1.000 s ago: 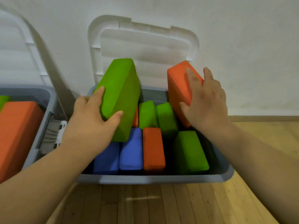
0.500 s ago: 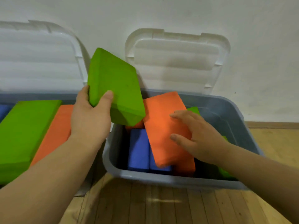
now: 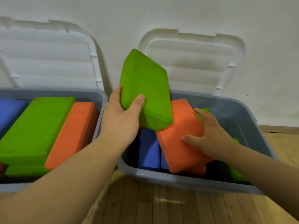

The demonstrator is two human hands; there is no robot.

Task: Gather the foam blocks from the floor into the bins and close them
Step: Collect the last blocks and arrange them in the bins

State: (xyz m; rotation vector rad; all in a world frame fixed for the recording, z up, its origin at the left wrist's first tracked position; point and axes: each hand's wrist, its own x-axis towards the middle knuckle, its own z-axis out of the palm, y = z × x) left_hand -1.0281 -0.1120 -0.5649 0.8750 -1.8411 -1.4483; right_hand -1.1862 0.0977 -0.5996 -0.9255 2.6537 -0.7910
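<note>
My left hand [image 3: 120, 120] grips a green foam block [image 3: 145, 88], held tilted above the gap between two grey bins. My right hand [image 3: 208, 135] lies on an orange block [image 3: 178, 139], fingers spread over its top and far edge; the block leans across blue blocks [image 3: 148, 149] inside the right bin [image 3: 194, 181]. More green blocks [image 3: 236, 173] show under my right arm. The left bin [image 3: 98, 97] holds a large green block [image 3: 34, 128], an orange one [image 3: 72, 133] and a blue one [image 3: 8, 110].
Both bins have clear lids propped open against the white wall, the right lid [image 3: 194, 62] and the left lid [image 3: 48, 55]. Wooden floor [image 3: 161, 206] runs in front of the bins. A baseboard [image 3: 278, 128] lines the wall at right.
The orange block went from upright in my right hand to lying flat on the blocks in the right bin. The green block rose out of that bin toward the left. The view panned left.
</note>
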